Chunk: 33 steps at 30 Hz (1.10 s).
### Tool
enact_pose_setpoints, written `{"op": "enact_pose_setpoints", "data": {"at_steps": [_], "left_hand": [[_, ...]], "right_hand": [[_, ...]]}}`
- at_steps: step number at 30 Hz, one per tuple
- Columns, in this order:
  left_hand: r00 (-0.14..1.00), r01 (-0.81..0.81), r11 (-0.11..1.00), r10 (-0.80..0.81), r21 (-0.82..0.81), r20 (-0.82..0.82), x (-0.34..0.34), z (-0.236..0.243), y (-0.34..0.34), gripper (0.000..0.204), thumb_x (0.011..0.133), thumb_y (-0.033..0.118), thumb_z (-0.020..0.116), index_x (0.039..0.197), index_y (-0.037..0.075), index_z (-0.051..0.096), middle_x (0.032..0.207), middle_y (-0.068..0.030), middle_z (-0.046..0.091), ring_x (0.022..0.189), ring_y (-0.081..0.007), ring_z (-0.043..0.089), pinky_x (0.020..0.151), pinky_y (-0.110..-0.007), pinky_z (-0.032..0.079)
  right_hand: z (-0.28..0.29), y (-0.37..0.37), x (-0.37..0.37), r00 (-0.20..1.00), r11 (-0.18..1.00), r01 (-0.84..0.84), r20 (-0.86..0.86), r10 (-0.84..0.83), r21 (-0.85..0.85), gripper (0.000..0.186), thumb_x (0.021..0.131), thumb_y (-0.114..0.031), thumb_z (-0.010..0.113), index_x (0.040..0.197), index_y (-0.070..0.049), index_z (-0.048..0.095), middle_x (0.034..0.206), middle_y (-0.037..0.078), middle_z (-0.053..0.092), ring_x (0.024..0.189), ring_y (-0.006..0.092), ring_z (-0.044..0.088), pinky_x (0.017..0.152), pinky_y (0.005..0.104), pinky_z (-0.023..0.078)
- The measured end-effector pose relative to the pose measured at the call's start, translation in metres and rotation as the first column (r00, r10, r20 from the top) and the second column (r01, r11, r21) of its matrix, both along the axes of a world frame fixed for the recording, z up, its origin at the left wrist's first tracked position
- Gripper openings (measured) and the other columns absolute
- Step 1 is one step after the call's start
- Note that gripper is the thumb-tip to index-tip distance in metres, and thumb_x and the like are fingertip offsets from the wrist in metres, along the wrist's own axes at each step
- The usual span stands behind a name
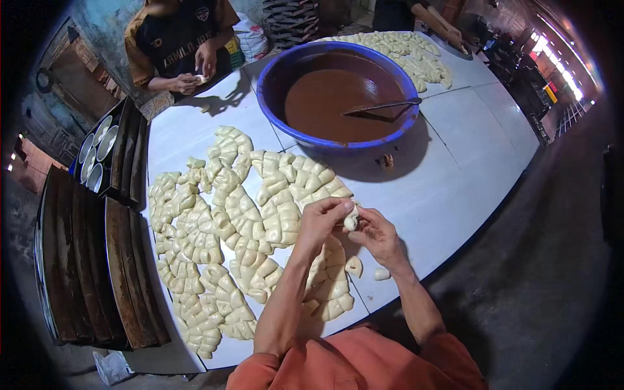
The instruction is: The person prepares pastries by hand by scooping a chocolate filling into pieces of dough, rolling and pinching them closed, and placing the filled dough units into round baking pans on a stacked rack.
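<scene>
Between my two hands, above the near edge of the white tiled table, is a small piece of pale dough (pixel 351 220). My left hand (pixel 320 221) pinches it from the left, and my right hand (pixel 377 237) closes on its right side. Many cut dough pieces (pixel 253 214) lie in joined clusters across the table, to the left of and beneath my left forearm. Two loose dough pieces (pixel 381 273) rest just below my right hand. Farther off stands a large blue basin (pixel 273 120) of brown filling, with a dark-handled spoon (pixel 383 106) leaning on its right rim.
Dark metal trays (pixel 78 260) are stacked along the left, below a rack of round tins (pixel 97 149). A person (pixel 185 52) across the table handles dough; another person's arm (pixel 442 26) is at the far right. More dough (pixel 396 52) lies behind the basin.
</scene>
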<state>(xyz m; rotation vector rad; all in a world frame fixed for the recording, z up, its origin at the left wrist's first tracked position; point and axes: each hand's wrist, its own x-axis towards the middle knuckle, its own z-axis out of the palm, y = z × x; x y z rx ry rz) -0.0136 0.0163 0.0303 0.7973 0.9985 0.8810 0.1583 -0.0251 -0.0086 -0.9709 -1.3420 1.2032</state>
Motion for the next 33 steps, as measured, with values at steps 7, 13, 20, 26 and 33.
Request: {"op": "enact_pose_setpoints", "data": {"at_steps": [7,13,20,26,33], "left_hand": [[0.995,-0.003,0.992,-0.01,0.126,0.099,0.003,-0.004,-0.017,0.025,0.089,0.015,0.071,0.11,0.002,0.067,0.1,-0.0084,0.07,0.088,-0.013,0.066,0.072,-0.028,0.059],[0.99,0.066,0.982,-0.086,0.179,0.108,0.016,-0.011,-0.027,0.023,0.094,0.011,0.061,0.114,0.001,0.066,0.1,-0.0041,0.068,0.089,-0.0122,0.065,0.077,-0.03,0.058],[0.988,0.14,0.977,-0.128,0.16,-0.085,0.032,-0.013,-0.036,0.026,0.087,0.015,0.073,0.107,-0.001,0.067,0.093,-0.0068,0.069,0.082,-0.0115,0.065,0.072,-0.024,0.053],[0.991,0.119,0.993,-0.119,0.008,-0.055,0.04,-0.033,-0.054,0.023,0.094,0.023,0.066,0.095,0.001,0.067,0.081,-0.0042,0.067,0.066,-0.0101,0.065,0.056,-0.022,0.052],[0.939,0.103,0.995,-0.101,-0.009,-0.328,0.047,-0.026,-0.074,0.047,0.099,0.031,0.055,0.135,0.001,0.052,0.095,-0.0123,0.072,0.069,-0.0143,0.068,0.056,-0.028,0.051]], "right_hand": [[0.017,0.003,-0.004,0.953,0.94,0.173,0.191,-0.235,0.294,0.02,0.09,-0.008,0.069,0.108,-0.003,0.063,0.11,0.012,0.06,0.09,0.0168,0.06,0.075,0.0283,0.05],[-0.003,-0.003,0.0,0.883,0.864,0.322,0.207,-0.422,0.388,0.021,0.086,-0.009,0.073,0.099,-0.003,0.058,0.097,0.01,0.06,0.076,0.0172,0.059,0.065,0.03,0.05],[-0.006,-0.014,0.021,0.766,0.887,0.362,0.452,-0.458,0.286,0.016,0.09,-0.014,0.068,0.085,-0.002,0.058,0.07,0.007,0.06,0.062,0.0191,0.06,0.055,0.0336,0.047],[0.033,-0.057,0.035,0.866,0.985,0.106,0.474,-0.16,0.139,0.026,0.087,-0.012,0.072,0.11,-0.001,0.066,0.1,0.013,0.067,0.085,0.0165,0.066,0.075,0.0304,0.054],[0.005,-0.075,0.079,0.928,0.917,0.142,0.374,0.008,-0.373,0.025,0.089,-0.008,0.067,0.114,-0.003,0.066,0.1,0.005,0.069,0.09,0.0099,0.065,0.076,0.0276,0.054]]}}
